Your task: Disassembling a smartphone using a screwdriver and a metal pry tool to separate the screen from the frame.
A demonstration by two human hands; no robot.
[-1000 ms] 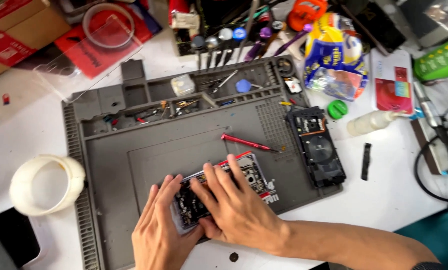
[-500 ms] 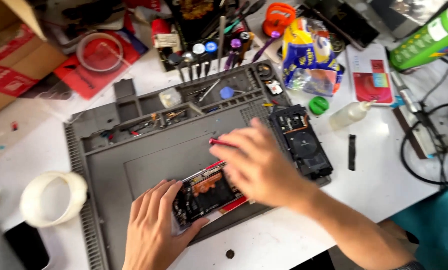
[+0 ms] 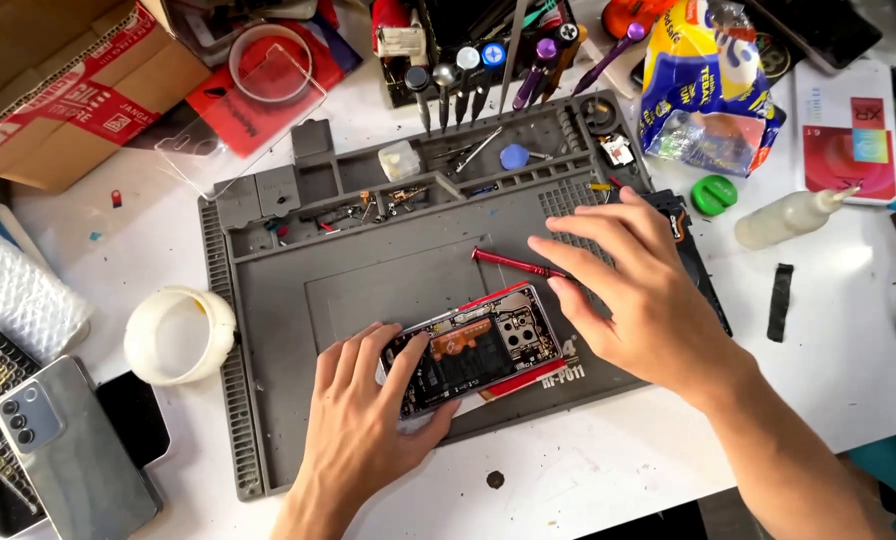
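An opened phone (image 3: 473, 350) with its back off, showing dark boards and an orange part, lies on a grey repair mat (image 3: 368, 270). My left hand (image 3: 363, 420) presses on the phone's left end, fingers spread over it. My right hand (image 3: 633, 295) hovers over the mat's right side with fingers apart, its fingertips touching or just over a red screwdriver (image 3: 518, 264) that lies above the phone. A black phone part under my right hand is mostly hidden.
Mat trays hold small screws and parts (image 3: 388, 195). A rack of screwdrivers (image 3: 478, 70) stands behind. A tape roll (image 3: 180, 335) and two phones (image 3: 68, 440) sit left. At right are a squeeze bottle (image 3: 788, 215), a green cap (image 3: 713, 195), a snack bag (image 3: 708, 90) and a cardboard box (image 3: 48, 80) far left.
My right hand left the phone and moved up and right to the red screwdriver. My left hand stayed on the phone's left end. The camera view shifted slightly.
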